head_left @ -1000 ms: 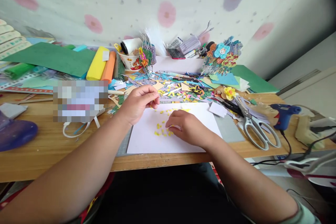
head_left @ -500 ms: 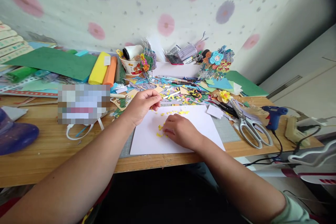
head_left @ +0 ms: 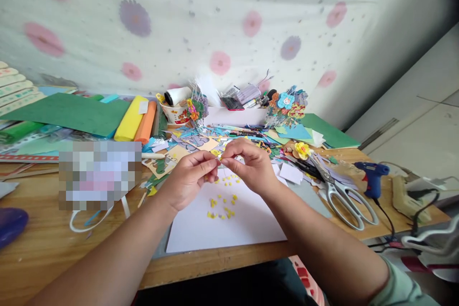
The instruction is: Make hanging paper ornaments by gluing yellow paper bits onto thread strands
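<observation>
My left hand (head_left: 195,174) and my right hand (head_left: 251,167) meet above the far part of a white sheet (head_left: 195,234), fingertips almost touching. Both are closed in a pinch. A tiny yellow piece (head_left: 221,157) shows at the right fingertips. What the left thumb and finger hold is too small to make out. Below the hands, many little yellow bits (head_left: 222,208) lie scattered on the sheet, in a looser group near the middle and a row farther back.
Large scissors (head_left: 344,196) and a blue glue gun (head_left: 373,174) lie to the right. Paper scraps (head_left: 193,141) cover the table behind the sheet. A yellow roll (head_left: 131,118), an orange roll (head_left: 146,123) and green sheets (head_left: 68,114) are at the left. A yellow flower (head_left: 302,150) lies near the scissors.
My right hand has lifted off the yellow bits on the sheet and come up to my left hand. The view has tilted up, so the table appears lower.
</observation>
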Demonstrator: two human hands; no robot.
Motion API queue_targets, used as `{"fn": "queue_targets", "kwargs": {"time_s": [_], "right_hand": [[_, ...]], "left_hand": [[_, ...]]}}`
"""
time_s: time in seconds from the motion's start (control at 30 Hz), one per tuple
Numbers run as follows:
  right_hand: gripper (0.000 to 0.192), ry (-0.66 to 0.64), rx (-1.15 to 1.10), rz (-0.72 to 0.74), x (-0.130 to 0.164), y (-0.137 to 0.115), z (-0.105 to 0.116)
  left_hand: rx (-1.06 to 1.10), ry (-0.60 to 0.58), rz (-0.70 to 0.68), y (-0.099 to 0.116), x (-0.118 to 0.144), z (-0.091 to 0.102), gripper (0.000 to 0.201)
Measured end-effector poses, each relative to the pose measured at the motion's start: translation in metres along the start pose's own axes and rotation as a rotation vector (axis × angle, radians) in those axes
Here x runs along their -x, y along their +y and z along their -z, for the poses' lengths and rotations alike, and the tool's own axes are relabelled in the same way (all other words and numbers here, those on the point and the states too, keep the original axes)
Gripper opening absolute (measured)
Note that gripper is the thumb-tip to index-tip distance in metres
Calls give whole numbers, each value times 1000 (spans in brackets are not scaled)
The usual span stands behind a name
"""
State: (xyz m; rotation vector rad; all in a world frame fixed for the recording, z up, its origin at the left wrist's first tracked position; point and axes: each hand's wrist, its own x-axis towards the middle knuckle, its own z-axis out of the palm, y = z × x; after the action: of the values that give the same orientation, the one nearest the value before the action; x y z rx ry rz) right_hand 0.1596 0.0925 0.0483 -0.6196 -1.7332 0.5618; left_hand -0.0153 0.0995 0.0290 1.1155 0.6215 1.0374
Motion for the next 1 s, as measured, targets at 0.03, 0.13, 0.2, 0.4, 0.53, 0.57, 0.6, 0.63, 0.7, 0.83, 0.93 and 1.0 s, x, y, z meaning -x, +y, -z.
{"fn": "queue_targets", "kwargs": {"time_s": [0.03,0.13,0.2,0.4,0.53,0.57,0.6,0.63,0.7,0.83,0.93,1.0], "right_hand": [[9,5,-18,2,-1,3,-3],[6,37,-83,-49,6,16,-11],[5,51,-128,-81,12,22,-13],[2,65,-172,-87,18,28,-14],[2,69,-149,-51,18,27,-14],[2,72,-140,-33,18,26,-14],[4,75,-124,-13,18,25,-13],[7,77,-99,12,18,25,-13],[12,79,-29,67,19,23,-13],[19,84,144,196,19,22,-12],[28,68,282,291,19,11,-9],[35,35,373,317,24,-8,-1]], "left_hand": [[50,7,6,0,1,0,18],[113,19,29,0,1,-1,19],[109,21,30,-1,0,-1,18],[70,21,30,-5,-2,-1,18],[75,26,38,-6,-2,-1,17],[73,31,38,-6,-2,-1,17],[71,37,36,-6,-2,-1,17],[67,43,34,-6,-2,-1,17],[62,53,32,-5,-1,-2,19],[73,70,43,-4,-1,-3,20],[88,88,48,-3,0,-4,21],[75,106,49,-2,0,-4,22]]}}
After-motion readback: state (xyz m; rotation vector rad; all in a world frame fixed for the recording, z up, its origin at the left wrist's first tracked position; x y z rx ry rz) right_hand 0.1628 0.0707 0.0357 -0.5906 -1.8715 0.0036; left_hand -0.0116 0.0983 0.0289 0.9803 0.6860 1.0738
